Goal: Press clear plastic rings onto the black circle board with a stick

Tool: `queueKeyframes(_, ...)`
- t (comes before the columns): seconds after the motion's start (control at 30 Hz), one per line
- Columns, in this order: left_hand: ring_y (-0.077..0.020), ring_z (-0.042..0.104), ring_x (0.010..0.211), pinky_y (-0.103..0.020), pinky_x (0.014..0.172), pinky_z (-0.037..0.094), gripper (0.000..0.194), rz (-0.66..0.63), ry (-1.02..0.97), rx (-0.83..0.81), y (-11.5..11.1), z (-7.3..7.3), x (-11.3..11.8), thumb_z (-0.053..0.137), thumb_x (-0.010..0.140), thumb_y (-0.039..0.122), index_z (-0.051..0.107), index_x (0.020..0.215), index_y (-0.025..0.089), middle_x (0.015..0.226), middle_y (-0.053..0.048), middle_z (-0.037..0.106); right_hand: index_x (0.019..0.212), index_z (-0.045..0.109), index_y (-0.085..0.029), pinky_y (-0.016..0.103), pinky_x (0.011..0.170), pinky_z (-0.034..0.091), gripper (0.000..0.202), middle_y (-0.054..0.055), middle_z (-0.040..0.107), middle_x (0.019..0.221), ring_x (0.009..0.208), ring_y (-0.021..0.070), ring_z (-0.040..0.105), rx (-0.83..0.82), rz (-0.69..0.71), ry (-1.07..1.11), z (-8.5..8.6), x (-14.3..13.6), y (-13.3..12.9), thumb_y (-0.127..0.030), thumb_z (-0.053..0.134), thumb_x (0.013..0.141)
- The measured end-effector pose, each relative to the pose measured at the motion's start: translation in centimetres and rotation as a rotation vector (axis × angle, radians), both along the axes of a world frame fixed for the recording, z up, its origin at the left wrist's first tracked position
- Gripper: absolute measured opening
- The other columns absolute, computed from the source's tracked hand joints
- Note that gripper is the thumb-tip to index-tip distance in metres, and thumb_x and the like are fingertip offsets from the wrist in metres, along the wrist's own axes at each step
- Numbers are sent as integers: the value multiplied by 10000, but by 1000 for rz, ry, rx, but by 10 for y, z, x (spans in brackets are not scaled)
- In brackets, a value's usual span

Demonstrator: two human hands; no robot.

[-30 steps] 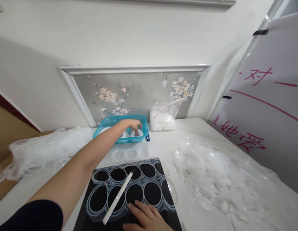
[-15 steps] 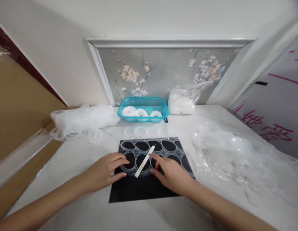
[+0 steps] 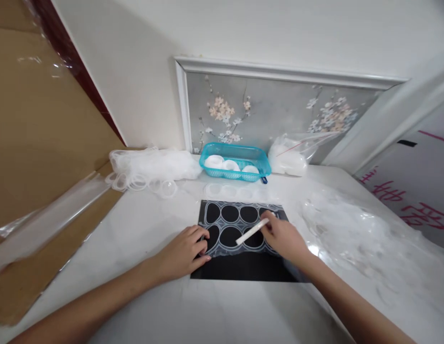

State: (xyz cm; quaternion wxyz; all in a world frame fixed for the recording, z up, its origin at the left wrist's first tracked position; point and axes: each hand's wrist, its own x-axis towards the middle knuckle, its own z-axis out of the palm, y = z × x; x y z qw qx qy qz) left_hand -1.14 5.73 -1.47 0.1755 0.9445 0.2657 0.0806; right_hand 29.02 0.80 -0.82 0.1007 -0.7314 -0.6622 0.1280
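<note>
Translucent ring sheet [image 3: 239, 220] lies across the far part of a black mat [image 3: 243, 268], whose near strip shows bare, at the middle of a white worktop [image 3: 146, 298]. A person's left hand [image 3: 188, 251] rests at the mat's left edge, fingers bent and thumb apart, gripping nothing visible. The right hand [image 3: 283, 237], over the mat's right part, has thumb and fingers clamped on a white stick [image 3: 251, 232] slanting over the sheet; the stick's far end is hidden by the hand. Beyond the mat's far edge lies a pale strip of circles [image 3: 236, 192]. Along the worktop's far edge, a blue basket [image 3: 265, 167] holds three white rolls [image 3: 231, 165], with a clear zip bag [image 3: 289, 158] of white material just to its right. Pale rings and film [image 3: 157, 165] pile up at the far left corner, while loose clear film [image 3: 354, 234] spreads along the right edge.
</note>
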Motion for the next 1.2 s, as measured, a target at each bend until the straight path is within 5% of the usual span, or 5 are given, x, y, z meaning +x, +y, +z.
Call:
queueKeyframes(0.17, -237, 543, 1054, -382, 967, 442, 187, -92, -66, 41, -3, 6, 0, 570, 946, 298, 546, 784, 208, 978, -69, 629, 916, 431, -237, 318, 663, 438, 241, 55, 685, 883, 734, 218, 647, 173, -195, 191, -23, 48, -41, -472, 484, 908)
queueKeyframes(0.33, -180, 487, 703, -308, 698, 426, 280, -156, -63, 85, -6, 8, 5, 461, 997, 245, 491, 721, 207, 713, -12, 555, 925, 435, -232, 334, 726, 458, 238, 66, 640, 902, 826, 228, 636, 202, -53, 110, -36, 58, -69, -465, 485, 934)
queueKeyframes(0.57, -155, 441, 640, -286, 660, 376, 354, -176, -117, 90, -11, 7, 1, 404, 1029, 282, 426, 686, 196, 652, 17, 486, 761, 354, -249, 303, 595, 412, 281, -9, 509, 647, 617, 194, 540, 337, 136, -21, -41, 58, -91, -402, 436, 982)
queueKeyframes(0.97, -162, 497, 656, -271, 598, 392, 245, -210, -47, -10, -45, 16, -19, 419, 976, 191, 436, 732, 203, 702, 0, 547, 776, 342, -248, 257, 524, 448, 208, -18, 521, 664, 581, 153, 561, 373, 139, 91, -26, 62, -159, -194, 468, 933)
queueKeyframes(1.2, -146, 555, 673, -240, 616, 452, 222, -253, -6, -160, -75, 38, -25, 501, 965, 229, 492, 745, 201, 722, 5, 580, 808, 390, -254, 263, 529, 494, 284, -9, 638, 733, 609, 158, 635, 242, 77, 238, -16, 59, -193, -388, 625, 897)
